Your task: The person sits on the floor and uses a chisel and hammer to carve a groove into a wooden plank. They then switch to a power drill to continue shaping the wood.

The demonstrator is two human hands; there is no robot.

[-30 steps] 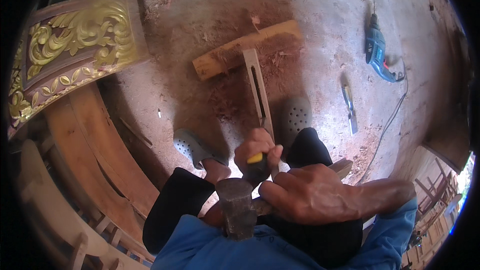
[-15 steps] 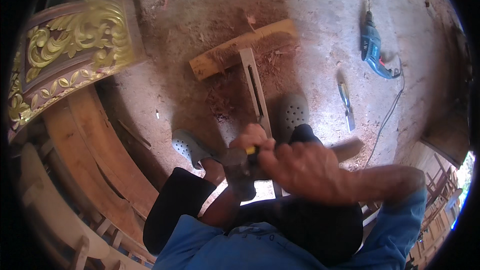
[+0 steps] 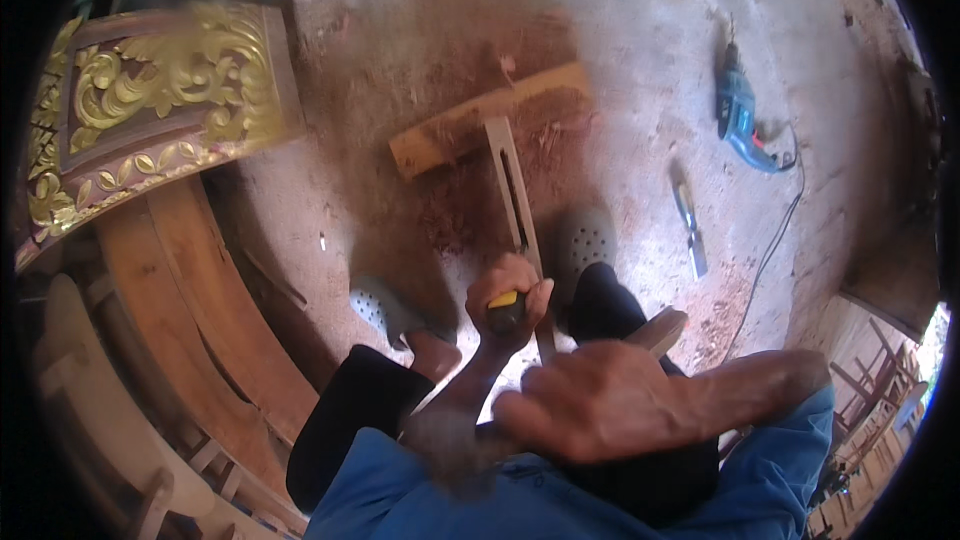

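Note:
My left hand (image 3: 508, 285) is wrapped round the handle of a chisel (image 3: 507, 312), whose butt is black and yellow. The chisel's blade is mostly hidden below the hand, over a slotted wooden bar (image 3: 508, 172). That bar runs away from me between my feet, its far end resting on a yellowish-brown wooden block (image 3: 440, 136). My right hand (image 3: 590, 402) grips a hammer, with the wooden handle (image 3: 660, 331) sticking out behind it. The hammer head (image 3: 455, 445) is smeared by motion, near my lap and apart from the chisel.
Wood shavings lie round the block. On the floor to the right are a second chisel (image 3: 690, 230) and a blue corded drill (image 3: 740, 115). A gilded carved panel (image 3: 170, 90) and brown planks (image 3: 190, 290) stand at the left. Wooden frames (image 3: 875, 410) are at the far right.
The right hand has drawn the hammer back toward my body, away from the chisel's butt. The left hand keeps hold of the chisel over the bar. The whole view has shifted slightly.

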